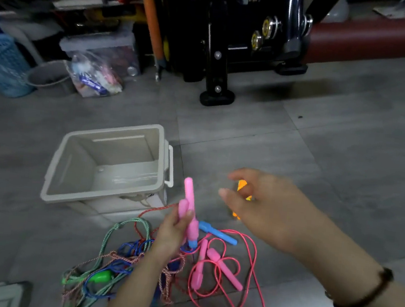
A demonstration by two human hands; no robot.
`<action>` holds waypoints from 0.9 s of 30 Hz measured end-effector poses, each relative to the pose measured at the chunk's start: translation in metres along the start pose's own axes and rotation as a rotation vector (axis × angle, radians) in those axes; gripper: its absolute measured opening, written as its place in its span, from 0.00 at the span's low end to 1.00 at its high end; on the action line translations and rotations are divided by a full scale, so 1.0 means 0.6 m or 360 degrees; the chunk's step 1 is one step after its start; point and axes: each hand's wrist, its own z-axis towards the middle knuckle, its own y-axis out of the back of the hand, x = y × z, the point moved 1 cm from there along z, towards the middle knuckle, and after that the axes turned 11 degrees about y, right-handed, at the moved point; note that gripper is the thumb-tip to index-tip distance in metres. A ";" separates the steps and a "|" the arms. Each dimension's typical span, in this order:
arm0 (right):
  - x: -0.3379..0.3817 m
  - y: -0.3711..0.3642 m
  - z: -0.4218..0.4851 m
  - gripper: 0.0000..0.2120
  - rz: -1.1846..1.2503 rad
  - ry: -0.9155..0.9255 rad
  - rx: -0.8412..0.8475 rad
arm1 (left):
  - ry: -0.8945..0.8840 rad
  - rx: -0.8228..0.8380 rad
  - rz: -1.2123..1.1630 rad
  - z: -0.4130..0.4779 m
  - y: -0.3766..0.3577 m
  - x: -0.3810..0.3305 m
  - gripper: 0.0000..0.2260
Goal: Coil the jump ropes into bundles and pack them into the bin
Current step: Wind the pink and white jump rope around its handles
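Jump ropes (200,266) lie tangled beside the bin (79,164) (all outside it).

One beige bin (105,200), four pink handles (224,269), one blue handle (217,233), at least one green handle (101,277), one orange object (242,185), and tangled ropes (124,258) too entwined to count.

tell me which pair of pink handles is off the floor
The upright pair gripped by the left hand; the other pink pair lies flat on the floor.
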 end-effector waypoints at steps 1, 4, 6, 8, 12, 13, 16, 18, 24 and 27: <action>0.012 -0.005 0.002 0.22 0.0088 0.0003 0.0003 | -0.0235 0.0012 0.0159 -0.014 0.015 -0.038 0.09; 0.057 -0.011 -0.001 0.21 0.0567 -0.0109 -0.0041 | -0.0877 0.0054 0.0564 -0.084 0.064 -0.177 0.10; 0.091 -0.007 -0.011 0.22 0.1075 -0.0221 0.0005 | -0.1115 0.0142 0.0661 -0.145 0.098 -0.268 0.09; 0.120 -0.005 -0.024 0.30 0.1642 -0.0200 0.0140 | -0.1302 0.0170 0.0806 -0.204 0.139 -0.331 0.10; 0.185 -0.025 -0.055 0.23 0.2267 0.0097 0.0414 | -0.1517 0.0167 0.1086 -0.328 0.208 -0.372 0.11; 0.199 -0.035 -0.062 0.19 0.2335 0.0152 0.0362 | -0.1548 0.0167 0.1137 -0.354 0.219 -0.363 0.13; 0.224 -0.072 -0.077 0.33 0.2308 0.0270 0.0061 | -0.1442 0.0243 0.1054 -0.402 0.245 -0.312 0.22; 0.237 -0.096 -0.081 0.41 0.2247 0.0300 -0.0025 | -0.1310 0.0336 0.0829 -0.410 0.262 -0.278 0.29; 0.241 -0.129 -0.070 0.14 0.2267 0.0083 0.0086 | -0.1135 0.0044 0.0390 -0.396 0.255 -0.230 0.14; 0.239 -0.131 -0.063 0.14 0.2138 0.0069 0.0083 | -0.1057 -0.0015 0.0191 -0.390 0.248 -0.229 0.29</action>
